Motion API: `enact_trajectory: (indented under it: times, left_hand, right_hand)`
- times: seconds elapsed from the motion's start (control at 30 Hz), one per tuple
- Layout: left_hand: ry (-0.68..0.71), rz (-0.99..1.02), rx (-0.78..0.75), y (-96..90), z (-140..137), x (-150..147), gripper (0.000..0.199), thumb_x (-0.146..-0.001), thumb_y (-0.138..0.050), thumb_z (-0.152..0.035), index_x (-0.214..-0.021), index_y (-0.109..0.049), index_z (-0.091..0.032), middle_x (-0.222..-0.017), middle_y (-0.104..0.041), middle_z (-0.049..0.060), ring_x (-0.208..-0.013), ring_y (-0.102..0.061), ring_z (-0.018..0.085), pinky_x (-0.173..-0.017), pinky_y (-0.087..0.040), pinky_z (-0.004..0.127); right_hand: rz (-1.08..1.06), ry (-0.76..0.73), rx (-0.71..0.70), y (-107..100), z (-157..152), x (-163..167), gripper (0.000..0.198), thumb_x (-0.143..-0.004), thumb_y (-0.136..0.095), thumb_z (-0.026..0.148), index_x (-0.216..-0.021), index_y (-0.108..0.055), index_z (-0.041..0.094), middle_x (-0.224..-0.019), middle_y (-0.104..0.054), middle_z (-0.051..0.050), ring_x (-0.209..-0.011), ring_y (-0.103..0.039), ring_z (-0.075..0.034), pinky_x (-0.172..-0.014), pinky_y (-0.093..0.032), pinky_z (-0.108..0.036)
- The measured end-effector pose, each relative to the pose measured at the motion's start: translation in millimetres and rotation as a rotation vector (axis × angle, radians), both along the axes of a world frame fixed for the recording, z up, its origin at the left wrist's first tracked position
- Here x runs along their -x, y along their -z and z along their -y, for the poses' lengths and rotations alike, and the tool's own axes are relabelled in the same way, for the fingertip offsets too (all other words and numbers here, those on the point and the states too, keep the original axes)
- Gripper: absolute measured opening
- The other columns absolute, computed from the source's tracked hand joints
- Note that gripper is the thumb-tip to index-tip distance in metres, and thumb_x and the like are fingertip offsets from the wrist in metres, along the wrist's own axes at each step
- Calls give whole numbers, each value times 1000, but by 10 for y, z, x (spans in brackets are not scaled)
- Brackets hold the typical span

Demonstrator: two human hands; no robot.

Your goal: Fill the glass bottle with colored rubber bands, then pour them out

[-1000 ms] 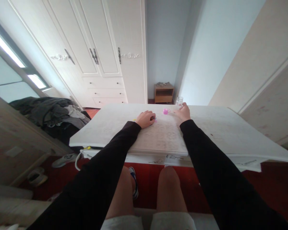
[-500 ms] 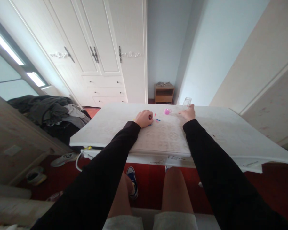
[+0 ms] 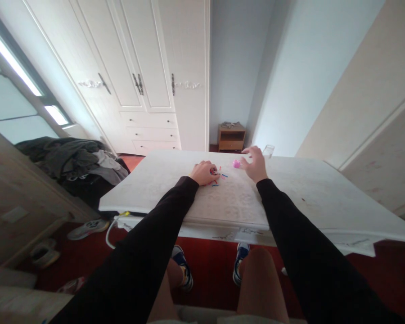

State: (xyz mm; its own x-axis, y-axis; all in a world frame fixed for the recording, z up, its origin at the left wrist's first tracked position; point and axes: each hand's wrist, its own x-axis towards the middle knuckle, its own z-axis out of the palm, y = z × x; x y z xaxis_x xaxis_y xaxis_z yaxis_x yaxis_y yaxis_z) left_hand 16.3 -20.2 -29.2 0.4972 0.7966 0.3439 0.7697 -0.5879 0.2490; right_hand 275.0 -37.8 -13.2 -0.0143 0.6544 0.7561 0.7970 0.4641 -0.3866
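My left hand (image 3: 202, 173) rests on the white table with its fingers curled round a bunch of small coloured pieces (image 3: 213, 171), too small to name surely. Several thin red, pink and blue pieces (image 3: 224, 175) lie loose beside and in front of that hand. To the right, my right hand (image 3: 254, 165) is raised a little with thumb and fingers apart, and nothing shows between them. A small bright pink object (image 3: 236, 164) sits just left of its fingertips. Behind that hand, a clear glass jar (image 3: 269, 150) stands near the table's far edge.
The white table (image 3: 310, 189) spreads out on both sides, with a small dark mark on its right part. A yellow-tipped white cable (image 3: 113, 225) hangs at the front left. Beyond are a clothes pile (image 3: 70, 157), a white wardrobe (image 3: 151, 58) and a brown nightstand (image 3: 231, 136).
My right hand has moved left, away from the glass jar and closer to the pink object. More coloured pieces show in and around my left hand. The view has shifted slightly.
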Motion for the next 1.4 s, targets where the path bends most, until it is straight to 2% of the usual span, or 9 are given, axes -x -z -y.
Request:
enact_trajectory:
  times: [0.1,0.23,0.37,0.5,0.67,0.83,1.03,1.23,1.4]
  left_hand:
    - [-24,-21,17,15,-4,15,34,-87,-71,-55,-104,-78,-26,-117,-73,8,-116,-62,32,-95,-51,46]
    - [-6,-22,-6,39,-37,12,22,-90,-66,-43,-96,-74,-23,-108,-72,10,-106,-65,29,-88,-52,40]
    - [7,-2,-6,52,-69,5,13,-86,-65,-33,-85,-71,-21,-93,-73,8,-87,-67,24,-80,-51,35]
    - [-14,57,-24,32,-122,104,8,-79,-67,-29,-78,-69,-21,-87,-75,6,-82,-66,23,-76,-49,33]
    - [-133,211,-67,-35,-215,505,14,-82,-65,-33,-76,-67,-20,-78,-73,5,-72,-62,19,-72,-47,31]
    - [-256,348,-55,-48,-254,936,22,-84,-64,-39,-74,-64,-19,-68,-68,2,-66,-58,17,-68,-45,29]
    - [-185,414,-16,-55,-275,1068,22,-87,-62,-38,-74,-64,-20,-79,-70,4,-77,-62,19,-81,-50,31]
    - [-148,365,-89,-106,-272,1110,31,-94,-54,-39,-71,-64,-20,-85,-67,7,-85,-64,21,-88,-51,35]
    - [-87,304,-25,-68,-203,1137,28,-88,-65,-47,-90,-77,-21,-106,-75,8,-104,-67,25,-102,-49,38]
  right_hand:
    - [225,37,368,174,-107,138,25,-92,-56,33,-101,-76,21,-138,-67,-12,-135,-53,-34,-120,-37,-56]
    - [279,51,517,321,-166,156,30,-91,-61,37,-111,-79,24,-154,-61,-8,-137,-55,-37,-119,-39,-59]
    - [270,87,555,340,-177,102,38,-92,-59,40,-122,-76,24,-159,-56,-10,-134,-57,-38,-116,-45,-56]
    - [259,136,582,321,-191,90,39,-92,-59,44,-120,-75,22,-159,-53,-13,-137,-53,-43,-117,-44,-60]
    - [258,147,613,293,-184,115,37,-91,-61,43,-118,-75,23,-159,-51,-13,-140,-49,-44,-115,-44,-61]
    - [254,128,634,262,-174,130,42,-89,-62,38,-126,-73,22,-160,-50,-15,-145,-43,-44,-117,-40,-64]
    - [236,117,620,257,-186,115,38,-87,-65,34,-123,-75,23,-158,-50,-13,-148,-39,-38,-125,-33,-60]
    - [209,94,600,253,-175,99,35,-86,-67,30,-119,-76,22,-154,-51,-13,-146,-43,-35,-125,-37,-52]
    - [192,87,603,239,-156,97,33,-85,-67,28,-117,-77,22,-152,-51,-13,-144,-44,-34,-125,-38,-51]
